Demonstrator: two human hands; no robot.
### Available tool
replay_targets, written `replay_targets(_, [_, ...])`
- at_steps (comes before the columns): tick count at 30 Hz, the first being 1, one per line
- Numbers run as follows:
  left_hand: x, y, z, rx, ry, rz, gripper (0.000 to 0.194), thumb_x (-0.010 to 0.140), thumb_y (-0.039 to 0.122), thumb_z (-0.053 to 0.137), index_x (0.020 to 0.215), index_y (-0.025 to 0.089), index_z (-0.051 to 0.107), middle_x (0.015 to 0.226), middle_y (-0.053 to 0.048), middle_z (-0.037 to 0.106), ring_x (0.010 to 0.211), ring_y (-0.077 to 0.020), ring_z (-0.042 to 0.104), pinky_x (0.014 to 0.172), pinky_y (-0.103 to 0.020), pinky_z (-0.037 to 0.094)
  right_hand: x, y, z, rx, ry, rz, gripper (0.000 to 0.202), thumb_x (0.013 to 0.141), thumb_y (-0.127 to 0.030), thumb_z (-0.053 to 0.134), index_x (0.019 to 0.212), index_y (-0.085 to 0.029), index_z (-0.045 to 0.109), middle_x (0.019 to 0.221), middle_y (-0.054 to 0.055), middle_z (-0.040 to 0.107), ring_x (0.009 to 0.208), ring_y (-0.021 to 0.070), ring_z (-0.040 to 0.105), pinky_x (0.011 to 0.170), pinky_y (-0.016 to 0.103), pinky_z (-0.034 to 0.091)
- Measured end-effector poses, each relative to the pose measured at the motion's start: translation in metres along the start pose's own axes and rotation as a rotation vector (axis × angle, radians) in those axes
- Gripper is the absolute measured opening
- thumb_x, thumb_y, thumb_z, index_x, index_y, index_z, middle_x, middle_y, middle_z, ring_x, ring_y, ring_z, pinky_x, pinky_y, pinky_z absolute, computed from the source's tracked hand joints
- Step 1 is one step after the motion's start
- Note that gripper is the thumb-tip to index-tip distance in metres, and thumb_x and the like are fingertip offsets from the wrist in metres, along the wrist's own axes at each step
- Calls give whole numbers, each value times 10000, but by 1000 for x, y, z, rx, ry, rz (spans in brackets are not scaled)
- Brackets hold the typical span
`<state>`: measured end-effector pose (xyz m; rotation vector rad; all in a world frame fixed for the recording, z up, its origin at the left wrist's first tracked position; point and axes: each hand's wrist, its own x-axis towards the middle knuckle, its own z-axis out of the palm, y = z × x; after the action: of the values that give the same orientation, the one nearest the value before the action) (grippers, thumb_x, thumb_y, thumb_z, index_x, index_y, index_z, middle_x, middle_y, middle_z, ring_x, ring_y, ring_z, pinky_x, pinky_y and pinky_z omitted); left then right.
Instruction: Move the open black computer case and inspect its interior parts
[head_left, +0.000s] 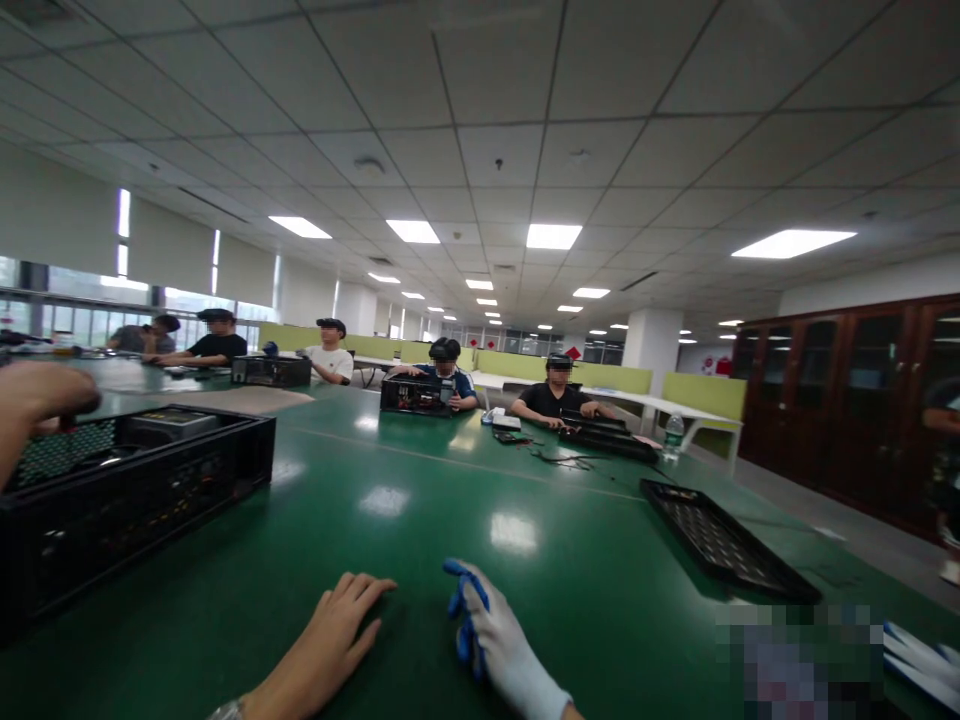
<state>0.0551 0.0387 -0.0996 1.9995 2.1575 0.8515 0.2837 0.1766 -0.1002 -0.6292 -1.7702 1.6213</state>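
Note:
My left hand (341,635) is bare and rests low over the green tabletop (450,500), palm down. Its fingers point right and the thumb stands apart; nothing is held. Across a small gap, my right hand (495,640) wears a white work glove with blue-coated fingers. These fingers are slightly bent and spread, and I see nothing in them. Farther left lies an open black computer case (142,500) on its side, with a metal box inside. Another person's hand (45,395) reaches over that case, fingers curled round something dark.
A black perforated tray-like panel (727,540) lies to the right. White gloves (922,660) sit at the right edge beside a blurred-out patch. Across the table, several people work at computer cases (416,393). Cables (562,458) and a water bottle (673,437) are near the far right.

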Motion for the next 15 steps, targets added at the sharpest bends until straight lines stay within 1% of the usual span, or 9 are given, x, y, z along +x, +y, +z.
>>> replay_targets(3, [0,-6,1,-34,22,31,404,1021,321,449,1401,335,584,1377,-67,628,1285,-272,542,1145,-533,426,-2,-5,1,-31,-3,-56,749,810,-812,642,1299,-244,658,865,-13,550,639,112,521,559,238,408])
replay_targets(5, [2,-11,4,-51,39,49,389,1029,356,450,1391,337,592,1389,-68,626,1294,-278,538,1153,-545,428,-3,-8,4,-80,29,-91,715,786,-830,657,1162,-224,706,847,-12,548,679,118,517,594,236,419])
replay_targets(7, [4,-16,7,-54,44,59,388,1029,379,452,1386,329,596,1395,-73,631,1305,-290,537,1170,-572,419,-3,-13,7,-110,51,-88,712,757,-867,650,1013,-205,706,785,-24,534,648,109,498,571,225,402])
replay_targets(8, [6,-18,8,-54,44,58,387,1030,384,449,1382,328,600,1393,-75,636,1309,-295,539,1176,-585,415,-4,-16,7,-98,39,-53,712,754,-878,640,969,-201,696,751,-34,523,610,97,483,547,216,388])
replay_targets(10, [8,-21,9,-56,45,57,376,1031,402,450,1364,335,612,1376,-70,649,1307,-296,554,1177,-589,425,-9,-21,4,-24,-103,118,722,775,-889,595,951,-197,697,690,-45,519,522,77,460,495,198,362])
replay_targets(12, [9,-24,6,-55,100,86,350,1035,417,451,1321,337,636,1367,-66,647,1305,-290,564,1174,-570,443,-22,-24,-8,35,-291,269,681,805,-844,605,960,-193,728,684,-19,581,513,95,525,484,200,403])
replay_targets(13, [9,-25,4,-50,154,114,334,1039,420,453,1295,334,648,1368,-65,639,1309,-285,563,1177,-558,445,-31,-25,-17,38,-354,296,633,803,-798,657,953,-189,745,714,5,629,569,121,593,514,214,455])
replay_targets(14, [9,-26,2,-42,220,149,318,1042,416,456,1273,329,657,1369,-66,629,1311,-279,562,1178,-541,449,-42,-25,-27,30,-384,288,576,787,-737,729,952,-186,757,761,26,674,656,154,654,566,239,512])
replay_targets(15, [8,-28,-1,-33,285,184,304,1045,406,459,1260,325,659,1369,-67,620,1312,-271,562,1174,-521,455,-53,-24,-37,22,-380,255,524,762,-658,804,978,-183,763,831,41,714,757,182,697,644,273,564])
